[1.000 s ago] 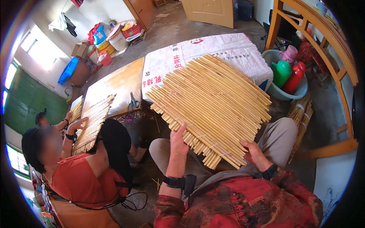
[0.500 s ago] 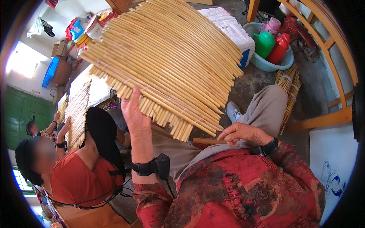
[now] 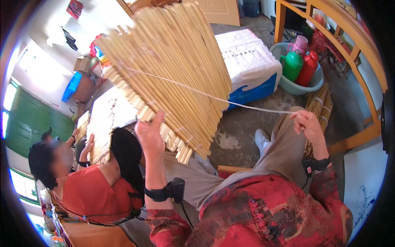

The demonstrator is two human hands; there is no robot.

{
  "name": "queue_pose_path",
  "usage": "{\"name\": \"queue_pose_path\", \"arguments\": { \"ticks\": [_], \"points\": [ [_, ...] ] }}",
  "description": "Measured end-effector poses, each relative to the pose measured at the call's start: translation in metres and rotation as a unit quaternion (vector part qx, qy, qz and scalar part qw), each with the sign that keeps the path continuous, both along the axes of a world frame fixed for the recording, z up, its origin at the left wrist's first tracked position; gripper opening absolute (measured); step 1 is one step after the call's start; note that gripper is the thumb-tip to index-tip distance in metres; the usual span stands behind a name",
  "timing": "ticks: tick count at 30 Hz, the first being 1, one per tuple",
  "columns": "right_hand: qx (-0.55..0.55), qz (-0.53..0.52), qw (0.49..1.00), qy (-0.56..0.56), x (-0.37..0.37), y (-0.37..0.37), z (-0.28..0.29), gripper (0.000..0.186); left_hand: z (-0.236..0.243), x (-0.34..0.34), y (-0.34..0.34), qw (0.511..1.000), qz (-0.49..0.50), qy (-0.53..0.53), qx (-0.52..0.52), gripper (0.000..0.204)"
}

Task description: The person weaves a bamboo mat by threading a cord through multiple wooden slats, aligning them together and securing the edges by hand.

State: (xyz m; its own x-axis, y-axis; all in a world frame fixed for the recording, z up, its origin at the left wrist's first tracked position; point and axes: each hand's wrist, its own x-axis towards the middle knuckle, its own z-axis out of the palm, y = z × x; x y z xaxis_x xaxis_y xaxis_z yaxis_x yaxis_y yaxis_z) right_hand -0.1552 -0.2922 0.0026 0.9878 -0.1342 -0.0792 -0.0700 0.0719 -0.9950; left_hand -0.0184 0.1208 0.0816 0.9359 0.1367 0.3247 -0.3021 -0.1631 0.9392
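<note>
Head view: hands (image 3: pixel 150 133) hold mat (image 3: pixel 177 57) and cord (image 3: pixel 257 108); basin (image 3: pixel 297 89) holds flasks (image 3: pixel 292 66).

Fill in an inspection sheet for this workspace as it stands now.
Surface: white-covered table with a blue side, partly hidden by the stick mat.
Things in hand: stick mat, tilted up; white cord stretched from it toward the right.
Clutter: pale-blue basin holding a green flask and a red flask; stick bundle on the floor nearby.
Hands: left hand grips the mat's lower edge; right hand pinches the cord.
Cables: black cable below the left wrist band.
Surroundings: co-worker at left with another mat; wooden frame at right.
</note>
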Motion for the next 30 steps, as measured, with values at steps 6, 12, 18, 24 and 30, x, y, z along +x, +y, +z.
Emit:
{"name": "queue_pose_path", "arguments": {
  "ticks": [6,12,18,24,30],
  "points": [
    [0.026,-0.061,0.997,-0.034,0.002,-0.061,-0.012,0.022,-0.005,-0.005,0.002,0.99,-0.126,0.047,0.041,0.028],
    [0.03,-0.142,0.987,-0.065,-0.043,-0.133,-0.022,0.022,-0.01,0.004,-0.006,0.964,-0.221,0.109,0.095,0.029],
    [0.031,-0.201,0.979,-0.028,-0.098,-0.159,-0.034,0.022,-0.034,0.022,-0.014,0.935,-0.284,0.187,0.1,0.03],
    [-0.059,-0.27,0.961,-0.007,-0.137,-0.185,-0.045,0.017,-0.067,0.036,-0.026,0.906,-0.345,0.218,0.116,0.029],
    [-0.136,-0.33,0.934,0.003,-0.15,-0.21,-0.042,0.009,-0.082,0.048,-0.038,0.882,-0.361,0.249,0.174,0.029]
  ]
}}
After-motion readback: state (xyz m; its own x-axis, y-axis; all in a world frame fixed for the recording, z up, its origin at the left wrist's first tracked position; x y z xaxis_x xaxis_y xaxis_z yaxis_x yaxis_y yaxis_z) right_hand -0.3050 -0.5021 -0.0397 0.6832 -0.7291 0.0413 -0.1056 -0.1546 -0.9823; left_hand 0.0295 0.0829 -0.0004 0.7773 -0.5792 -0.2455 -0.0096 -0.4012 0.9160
